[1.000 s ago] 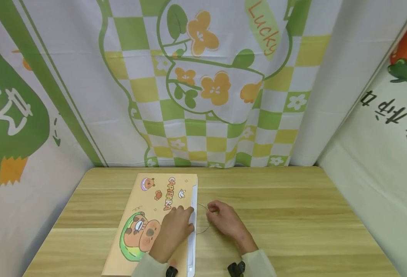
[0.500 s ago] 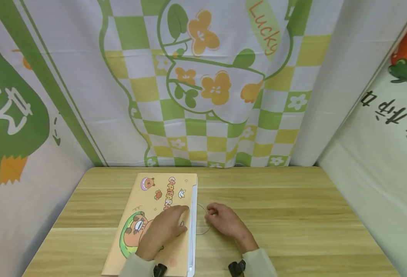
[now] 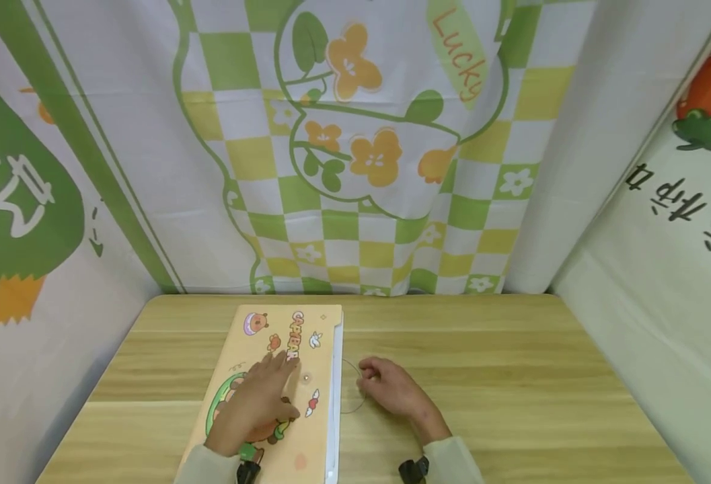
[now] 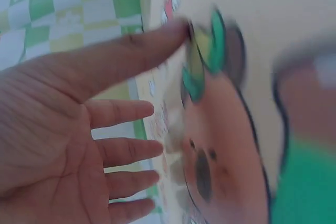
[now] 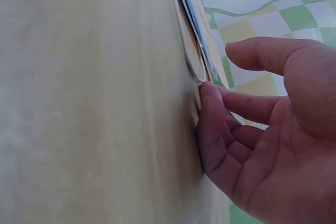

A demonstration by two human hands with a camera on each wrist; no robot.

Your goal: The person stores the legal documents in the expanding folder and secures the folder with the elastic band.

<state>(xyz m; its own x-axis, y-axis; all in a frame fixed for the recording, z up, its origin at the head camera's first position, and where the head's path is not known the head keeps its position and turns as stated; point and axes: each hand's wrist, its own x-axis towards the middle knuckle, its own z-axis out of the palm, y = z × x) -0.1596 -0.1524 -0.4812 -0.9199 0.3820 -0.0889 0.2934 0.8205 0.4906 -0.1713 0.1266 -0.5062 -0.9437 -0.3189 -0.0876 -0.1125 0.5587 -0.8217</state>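
A tan folder (image 3: pixel 314 363) with capybara drawings and the word CAPYBARA lies on the wooden table, a white-blue layer showing along its right side. From that side a thin cord loop (image 3: pixel 364 394) sticks out over the wood. My left hand (image 3: pixel 255 396) is spread over the cover, fingers apart and holding nothing; the left wrist view has its thumb close over the printed leaf. Beside the loop rests my right hand (image 3: pixel 391 386), fingers loosely curled. In the right wrist view a fingertip meets the end of the cord (image 5: pixel 185 45), while the thumb stands away from it.
The wooden table (image 3: pixel 500 376) extends to the right of the folder. Behind it hangs a green, yellow and white checked curtain (image 3: pixel 373 222), with printed cloth at both sides. Each wrist carries a small black device (image 3: pixel 414 469).
My left hand has slid left from the folder's right edge onto the middle of the cover, its fingers spreading. The right hand has stayed by the cord loop.
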